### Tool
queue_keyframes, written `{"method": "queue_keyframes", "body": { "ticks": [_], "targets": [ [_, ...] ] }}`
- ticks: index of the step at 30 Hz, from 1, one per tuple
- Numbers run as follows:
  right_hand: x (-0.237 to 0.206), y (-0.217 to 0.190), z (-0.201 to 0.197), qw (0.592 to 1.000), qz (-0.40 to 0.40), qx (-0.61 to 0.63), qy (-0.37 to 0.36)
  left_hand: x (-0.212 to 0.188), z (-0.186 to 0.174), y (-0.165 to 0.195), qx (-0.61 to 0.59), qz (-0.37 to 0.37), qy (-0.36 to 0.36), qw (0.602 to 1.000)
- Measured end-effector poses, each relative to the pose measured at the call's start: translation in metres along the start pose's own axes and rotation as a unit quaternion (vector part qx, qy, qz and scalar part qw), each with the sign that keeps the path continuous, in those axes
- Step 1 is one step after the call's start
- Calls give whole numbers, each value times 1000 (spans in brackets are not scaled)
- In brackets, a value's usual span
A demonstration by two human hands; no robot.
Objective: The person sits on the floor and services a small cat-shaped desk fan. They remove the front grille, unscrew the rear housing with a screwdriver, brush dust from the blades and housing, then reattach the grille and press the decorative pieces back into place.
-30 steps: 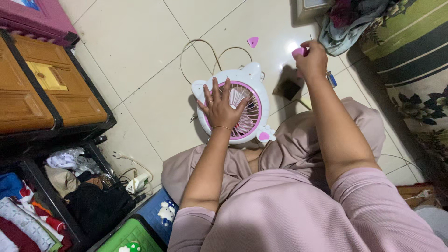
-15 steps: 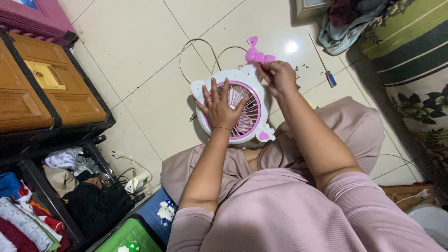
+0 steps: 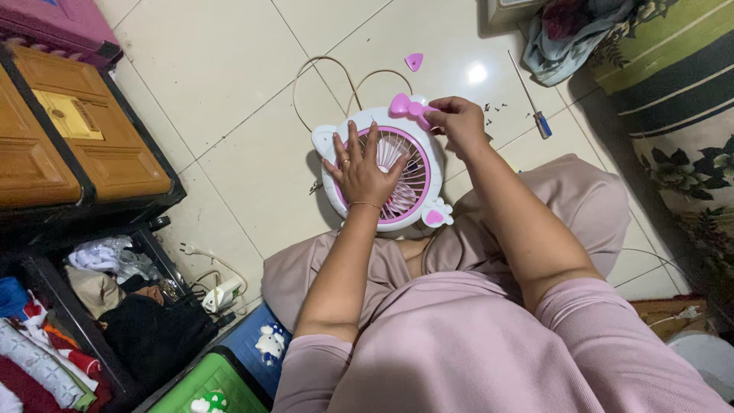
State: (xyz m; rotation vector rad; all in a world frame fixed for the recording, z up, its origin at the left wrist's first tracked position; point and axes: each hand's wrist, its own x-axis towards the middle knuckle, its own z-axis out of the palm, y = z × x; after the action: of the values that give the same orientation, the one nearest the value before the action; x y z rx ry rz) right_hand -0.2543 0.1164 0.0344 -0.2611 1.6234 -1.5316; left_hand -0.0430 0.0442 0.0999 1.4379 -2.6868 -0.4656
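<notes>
You sit on a pale tiled floor in mauve clothing, knees apart, both forearms reaching forward. Your left hand lies flat, fingers spread and released, pressed on the pink grille of a small round white and pink fan that rests face up on the floor just in front of your legs. Your right hand, beside the left and slightly farther out, pinches a pink bow-shaped piece between thumb and fingers, holding it against the upper rim of the fan.

Beyond both hands, a thin beige cord loops across the tiles from the top of the fan. A small pink triangular piece lies alone just past the cord. To the right of your right hand, a few tiny dark screws are scattered near a screwdriver with a blue handle.

Well to the left of your left hand stands a brown plastic drawer chest, and nearer you on that side, an open bin of folded clothes. Far right, a striped green and floral cushion edges the view.
</notes>
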Motion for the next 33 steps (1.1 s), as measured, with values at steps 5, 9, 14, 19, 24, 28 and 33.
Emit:
{"method": "queue_keyframes", "body": {
  "ticks": [5,9,14,19,24,28,33],
  "targets": [
    [8,2,1,1000,-6,-10,-13,-1,-3,3,0,-2,0,1000],
    [2,1,11,997,-24,-45,53,0,-6,8,6,-2,0,1000],
    [6,-3,10,998,5,-57,29,0,-12,16,9,-7,-24,1000],
    [9,-9,-5,997,61,-56,-9,2,-15,22,23,-9,-36,999],
    [13,-14,-16,995,93,-10,-15,3,-15,25,19,-8,-29,999],
    [14,-15,-16,996,89,-16,-5,2,-16,26,10,-9,-29,999],
    [12,-11,-12,998,22,-51,13,3,-16,27,-1,-14,-30,999]
  ]
}}
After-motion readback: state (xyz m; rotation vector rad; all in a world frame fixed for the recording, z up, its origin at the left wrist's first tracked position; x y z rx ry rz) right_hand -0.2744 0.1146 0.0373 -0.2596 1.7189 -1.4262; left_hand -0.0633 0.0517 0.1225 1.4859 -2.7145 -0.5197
